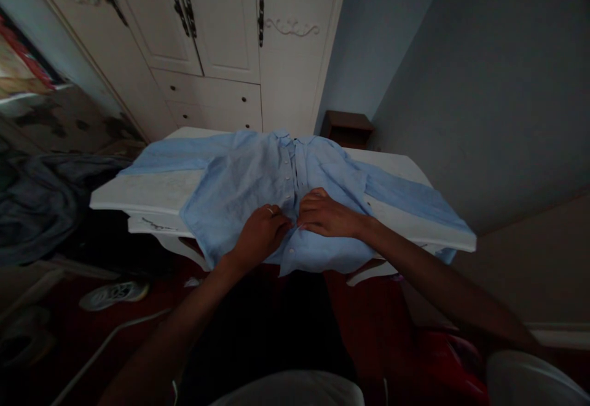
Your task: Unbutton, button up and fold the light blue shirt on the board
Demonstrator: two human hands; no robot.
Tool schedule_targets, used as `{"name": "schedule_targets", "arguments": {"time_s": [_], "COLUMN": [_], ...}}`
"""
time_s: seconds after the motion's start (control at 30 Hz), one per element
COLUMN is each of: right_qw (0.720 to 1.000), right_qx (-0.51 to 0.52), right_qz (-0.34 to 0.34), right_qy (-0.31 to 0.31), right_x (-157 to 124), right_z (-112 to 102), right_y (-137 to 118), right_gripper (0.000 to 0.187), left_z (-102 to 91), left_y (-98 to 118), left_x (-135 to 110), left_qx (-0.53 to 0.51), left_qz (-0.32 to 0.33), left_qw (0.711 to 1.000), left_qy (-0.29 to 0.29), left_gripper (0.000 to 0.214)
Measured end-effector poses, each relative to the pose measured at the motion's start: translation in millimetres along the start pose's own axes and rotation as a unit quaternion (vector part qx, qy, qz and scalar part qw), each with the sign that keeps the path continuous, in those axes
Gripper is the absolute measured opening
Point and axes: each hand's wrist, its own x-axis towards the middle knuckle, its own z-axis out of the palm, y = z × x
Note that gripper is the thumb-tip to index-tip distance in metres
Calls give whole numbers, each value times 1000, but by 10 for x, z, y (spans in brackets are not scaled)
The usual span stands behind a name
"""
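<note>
Across a curved-legged white table (142, 192) lies a creased blue shirt (244, 179).

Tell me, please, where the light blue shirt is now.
Mid-picture in the head view, the light blue button-up shirt lies spread across the white table near the wardrobe, left hand and right hand pinching its front.

No readable text, numbers or signs from where I sit. Checked: shoe (114, 296) at 8 o'clock, dark marks on pale upper, too dim for me to call a brand. Shirt (274, 182) mid-view, small dark spot (295, 140) by its neck towards 12, too small to tell if a label. Wardrobe (290, 74) at 12, raised scroll on the door; I read it as ornament, no letters.
</note>
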Motion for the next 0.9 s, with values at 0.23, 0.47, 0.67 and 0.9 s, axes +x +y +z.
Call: {"name": "schedule_targets", "arguments": {"time_s": [0.23,0.47,0.67,0.9], "right_qw": [999,996,994,992], "right_qx": [7,-8,26,23], "right_qz": [3,12,27,17], "right_qy": [45,86,103,125], "right_x": [31,-43,-60,-67], "right_z": [169,286,315,289], "right_y": [63,26,28,7], "right_gripper": [24,22,19,20], "left_z": [22,85,296,514], "left_y": [175,184,54,135], "left_x": [-61,-52,-132,-212], "left_qx": [71,137,57,13], "left_qz": [-43,-10,-1,-33], "left_qw": [997,991,987,959], "left_qy": [-8,5,148,283], "left_gripper": [20,19,23,17]}}
